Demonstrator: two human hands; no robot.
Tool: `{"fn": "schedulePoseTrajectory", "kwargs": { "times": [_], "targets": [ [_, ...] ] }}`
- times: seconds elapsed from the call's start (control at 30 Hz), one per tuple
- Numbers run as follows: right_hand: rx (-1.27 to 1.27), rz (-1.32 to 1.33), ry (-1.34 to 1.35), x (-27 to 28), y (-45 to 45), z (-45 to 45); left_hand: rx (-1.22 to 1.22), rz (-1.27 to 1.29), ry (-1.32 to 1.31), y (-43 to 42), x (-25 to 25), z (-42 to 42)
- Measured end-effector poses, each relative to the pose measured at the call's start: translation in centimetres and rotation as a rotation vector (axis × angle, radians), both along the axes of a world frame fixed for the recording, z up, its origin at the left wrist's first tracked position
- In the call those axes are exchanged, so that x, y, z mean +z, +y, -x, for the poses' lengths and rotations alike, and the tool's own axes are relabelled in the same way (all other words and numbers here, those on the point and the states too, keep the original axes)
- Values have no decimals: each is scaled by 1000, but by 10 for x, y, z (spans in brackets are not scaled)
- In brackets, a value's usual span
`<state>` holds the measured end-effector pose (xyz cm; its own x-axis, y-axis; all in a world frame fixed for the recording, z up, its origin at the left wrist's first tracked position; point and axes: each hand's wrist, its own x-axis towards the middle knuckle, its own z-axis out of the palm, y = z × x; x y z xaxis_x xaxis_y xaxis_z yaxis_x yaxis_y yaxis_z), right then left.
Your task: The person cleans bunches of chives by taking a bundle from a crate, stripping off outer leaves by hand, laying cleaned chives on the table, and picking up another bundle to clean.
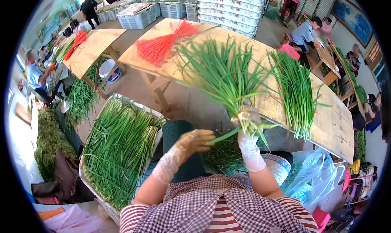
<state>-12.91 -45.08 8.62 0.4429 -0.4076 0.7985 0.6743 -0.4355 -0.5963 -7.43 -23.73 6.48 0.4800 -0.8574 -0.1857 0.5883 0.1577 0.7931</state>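
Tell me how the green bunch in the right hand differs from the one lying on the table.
The held bunch fans out wide and loose; the lying bunch keeps a narrower, neater shape. The right hand grips the held bunch near its pale base, while the lying bunch rests on the table, untouched. Stray leaves stick out around the held bunch's base; the lying bunch's stem ends are fairly even. Both have long green leaves and paler stem ends.

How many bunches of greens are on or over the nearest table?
2: one bunch in the right hand, over the table; a second bunch lying on its right part.
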Motion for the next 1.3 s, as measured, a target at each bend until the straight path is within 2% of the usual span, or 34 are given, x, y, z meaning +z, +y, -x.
{"fn": "schedulePoseTrajectory", "kwargs": {
  "times": [0.03,0.07,0.13,0.23,0.27,0.3,0.37,0.43,0.47,0.5,0.53,0.57,0.6,0.63,0.67,0.7,0.73,0.77,0.83,0.87,0.9,0.97,1.0,1.03,1.07,1.13,1.2,1.3],
  "targets": [
    [17,6,-34,1,1,4,-109,97,189,-16,-7,6],
    [87,-51,5,-1,5,13,-144,176,233,-32,-9,14],
    [71,226,16,-5,-6,22,-182,298,348,-63,-22,28],
    [88,236,3,2,1,41,-59,443,430,-86,-7,43],
    [118,230,42,-6,1,49,-95,592,458,-98,-5,40],
    [45,287,103,-3,6,63,-94,606,450,-101,1,35],
    [216,429,-31,-1,4,71,-84,636,435,-101,18,24],
    [327,452,-209,-2,5,72,290,492,396,-110,63,13],
    [370,434,-280,-2,7,73,443,407,271,-111,80,-3],
    [432,408,-233,4,2,81,382,360,148,-105,91,-29],
    [496,110,198,-20,0,91,473,189,-23,-106,114,-52],
    [333,24,410,-26,1,93,506,253,-129,-106,141,-64],
    [28,110,576,-20,2,89,453,195,-168,-100,174,-70],
    [-87,179,688,-18,-3,86,608,186,-356,-103,202,-69],
    [-133,238,799,-18,-15,84,641,202,-503,-108,226,-83],
    [10,249,969,-22,-37,88,629,184,-551,-109,246,-93],
    [-15,216,798,-4,-45,79,621,216,-785,-108,265,-94],
    [-38,187,627,28,-55,68,593,283,-864,-112,276,-113],
    [-137,5,584,113,-60,57,526,406,-1011,-123,293,-154],
    [-172,69,434,146,-65,45,554,487,-913,-133,302,-114],
    [-205,134,283,170,-71,27,634,470,-995,-138,297,-113],
    [-146,154,359,195,-78,-18,737,533,-1213,-155,274,-136],
    [-140,195,383,194,-82,-48,669,576,-1144,-163,254,-146],
    [-134,234,408,183,-89,-80,316,680,-571,-177,238,-168],
    [0,256,543,172,-98,-109,223,716,-529,-183,219,-172],
    [211,295,727,157,-107,-148,221,600,-667,-190,211,-173],
    [286,323,740,156,-106,-165,399,276,-1018,-196,227,-175],
    [177,202,586,145,-102,-182,561,64,-830,-190,260,-139]
  ]
}}
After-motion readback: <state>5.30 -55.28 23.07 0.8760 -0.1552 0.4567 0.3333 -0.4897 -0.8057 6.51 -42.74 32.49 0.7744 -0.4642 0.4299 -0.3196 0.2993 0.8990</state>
